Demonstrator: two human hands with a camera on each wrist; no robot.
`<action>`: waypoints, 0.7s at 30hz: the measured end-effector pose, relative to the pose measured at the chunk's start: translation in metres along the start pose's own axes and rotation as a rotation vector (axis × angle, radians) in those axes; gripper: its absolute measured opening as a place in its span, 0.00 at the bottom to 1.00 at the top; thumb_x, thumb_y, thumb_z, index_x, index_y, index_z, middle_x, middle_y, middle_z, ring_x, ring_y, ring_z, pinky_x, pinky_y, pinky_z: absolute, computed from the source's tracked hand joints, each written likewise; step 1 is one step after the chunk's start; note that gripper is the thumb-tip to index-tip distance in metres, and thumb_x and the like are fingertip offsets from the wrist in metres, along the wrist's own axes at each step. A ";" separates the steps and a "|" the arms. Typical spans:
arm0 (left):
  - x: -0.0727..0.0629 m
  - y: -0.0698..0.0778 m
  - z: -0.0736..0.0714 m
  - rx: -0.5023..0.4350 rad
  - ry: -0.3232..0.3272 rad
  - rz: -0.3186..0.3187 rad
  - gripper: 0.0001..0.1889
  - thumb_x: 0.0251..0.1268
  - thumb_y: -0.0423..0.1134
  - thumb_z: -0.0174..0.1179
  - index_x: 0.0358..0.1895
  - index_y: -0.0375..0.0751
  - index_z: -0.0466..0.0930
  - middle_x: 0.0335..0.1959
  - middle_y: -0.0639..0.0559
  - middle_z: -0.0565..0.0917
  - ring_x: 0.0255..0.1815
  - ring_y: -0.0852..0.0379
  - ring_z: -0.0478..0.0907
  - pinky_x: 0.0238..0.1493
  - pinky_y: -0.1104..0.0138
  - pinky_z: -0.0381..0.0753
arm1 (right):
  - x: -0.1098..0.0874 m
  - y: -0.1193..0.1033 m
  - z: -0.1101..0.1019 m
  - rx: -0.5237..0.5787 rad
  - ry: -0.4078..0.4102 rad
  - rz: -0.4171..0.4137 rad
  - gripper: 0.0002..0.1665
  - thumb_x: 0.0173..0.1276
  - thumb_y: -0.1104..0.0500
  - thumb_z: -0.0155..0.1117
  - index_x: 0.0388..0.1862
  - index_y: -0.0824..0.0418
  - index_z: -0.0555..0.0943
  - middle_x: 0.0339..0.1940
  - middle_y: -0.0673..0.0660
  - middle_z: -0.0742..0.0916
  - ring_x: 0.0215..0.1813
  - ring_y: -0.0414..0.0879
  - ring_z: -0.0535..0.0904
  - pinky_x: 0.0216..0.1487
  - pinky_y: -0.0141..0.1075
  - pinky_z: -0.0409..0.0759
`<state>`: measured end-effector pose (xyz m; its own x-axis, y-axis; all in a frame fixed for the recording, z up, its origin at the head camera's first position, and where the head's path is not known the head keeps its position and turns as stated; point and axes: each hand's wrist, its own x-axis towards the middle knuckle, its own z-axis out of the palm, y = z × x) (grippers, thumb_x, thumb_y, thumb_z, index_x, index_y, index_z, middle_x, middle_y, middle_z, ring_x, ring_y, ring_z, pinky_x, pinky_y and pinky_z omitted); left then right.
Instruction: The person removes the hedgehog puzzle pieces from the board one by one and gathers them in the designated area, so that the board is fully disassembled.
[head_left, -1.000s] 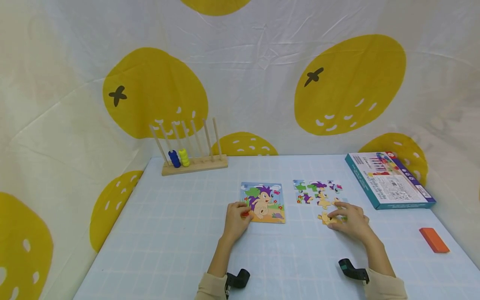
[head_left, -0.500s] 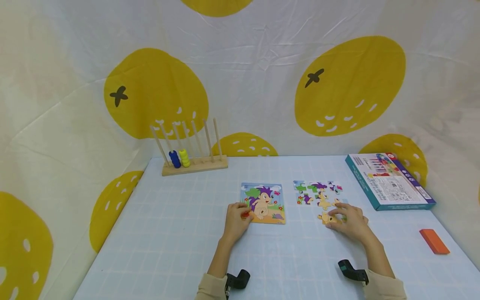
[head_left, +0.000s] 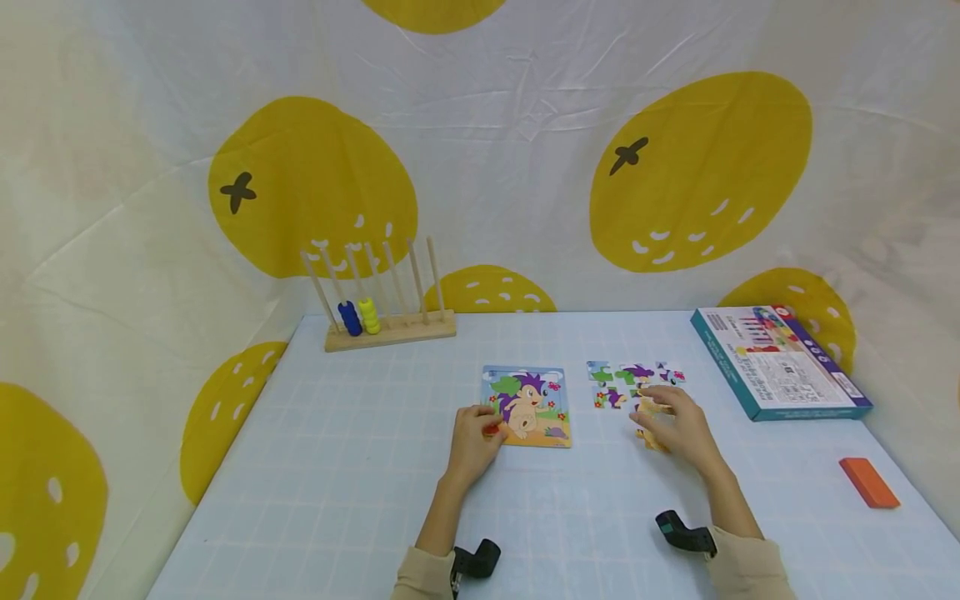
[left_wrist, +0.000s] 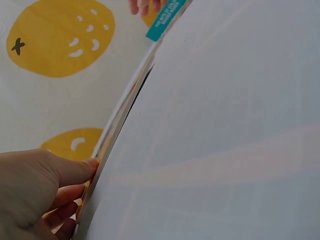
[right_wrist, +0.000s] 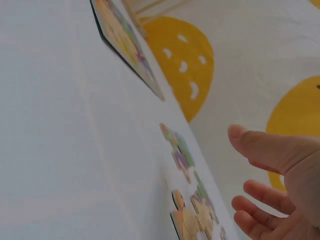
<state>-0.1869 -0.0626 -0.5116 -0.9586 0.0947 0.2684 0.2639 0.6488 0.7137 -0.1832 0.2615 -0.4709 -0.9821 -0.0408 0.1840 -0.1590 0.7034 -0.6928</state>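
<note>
A square hedgehog puzzle board (head_left: 527, 408) lies flat on the table in the head view. My left hand (head_left: 476, 437) holds its lower left side, with the thumb (left_wrist: 77, 171) at the edge and the other fingers curled beside it in the left wrist view. To the right are loose jigsaw pieces (head_left: 633, 372) of a like picture, several of them spread apart. My right hand (head_left: 686, 429) hovers over the nearer pieces (right_wrist: 192, 217), thumb and fingers apart with nothing between them in the right wrist view. It hides some pieces in the head view.
A wooden peg stand (head_left: 397, 328) with blue and yellow beads stands at the back left. A flat teal-sided box (head_left: 780, 362) lies at the back right, and an orange block (head_left: 868, 482) near the right edge. A patterned cloth (head_left: 510, 167) hangs behind the table.
My right hand has come off the lower right jigsaw pieces and shifted left and slightly away from me, over the middle ones. The left hand and the board stay put.
</note>
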 end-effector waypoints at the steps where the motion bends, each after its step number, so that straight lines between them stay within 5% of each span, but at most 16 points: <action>1: 0.000 0.000 0.000 0.001 -0.001 -0.002 0.12 0.55 0.33 0.66 0.43 0.32 0.85 0.47 0.44 0.80 0.52 0.47 0.69 0.55 0.55 0.74 | 0.002 -0.003 0.004 0.025 -0.002 -0.002 0.28 0.62 0.54 0.67 0.56 0.69 0.75 0.56 0.70 0.76 0.55 0.64 0.73 0.55 0.58 0.73; 7: -0.001 0.000 0.000 0.011 0.004 0.020 0.13 0.55 0.33 0.66 0.43 0.32 0.84 0.47 0.43 0.80 0.52 0.47 0.70 0.55 0.55 0.73 | 0.014 -0.020 0.033 0.122 0.012 -0.085 0.24 0.60 0.61 0.68 0.53 0.71 0.77 0.47 0.68 0.82 0.45 0.59 0.80 0.48 0.51 0.79; 21: -0.003 0.002 -0.004 0.014 -0.021 0.029 0.15 0.55 0.31 0.65 0.46 0.28 0.82 0.51 0.40 0.79 0.56 0.44 0.70 0.59 0.51 0.70 | 0.024 -0.074 0.090 0.322 -0.119 -0.225 0.23 0.59 0.69 0.66 0.52 0.77 0.74 0.46 0.73 0.81 0.43 0.62 0.80 0.46 0.50 0.80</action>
<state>-0.1828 -0.0646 -0.5091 -0.9527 0.1289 0.2752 0.2900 0.6564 0.6965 -0.2039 0.1442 -0.4780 -0.9212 -0.2630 0.2868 -0.3759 0.4106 -0.8307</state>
